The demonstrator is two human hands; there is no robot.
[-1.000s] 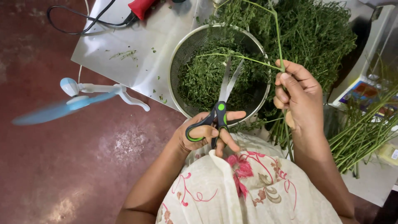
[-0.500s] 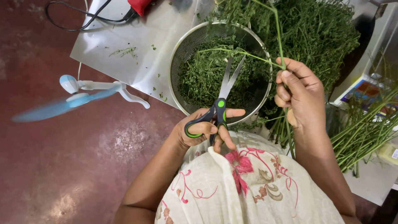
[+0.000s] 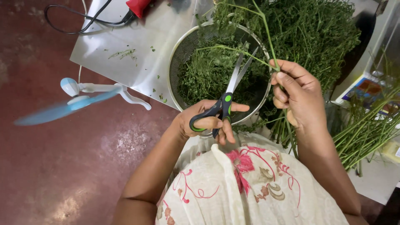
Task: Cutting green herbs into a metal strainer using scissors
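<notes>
My left hand [image 3: 206, 121] grips black-and-green scissors [image 3: 227, 98]; their blades are apart and point up over a round metal strainer [image 3: 183, 46] filled with cut green leaves. My right hand [image 3: 298, 93] pinches a leafy green stem [image 3: 233, 50] that bends left across the strainer, close to the blade tips. A large heap of the same green herbs [image 3: 308, 29] lies behind the strainer. Stripped green stalks [image 3: 366, 129] lie bundled to the right of my right arm.
A steel sheet [image 3: 133, 37] lies on the red floor under the strainer, with leaf scraps on it. A small white fan with spinning blue blades [image 3: 75, 100] stands at the left. A red tool with a black cord [image 3: 135, 6] rests at the top.
The scissors' blades have shifted slightly up and right toward the stem. My right hand holds the stem in much the same place.
</notes>
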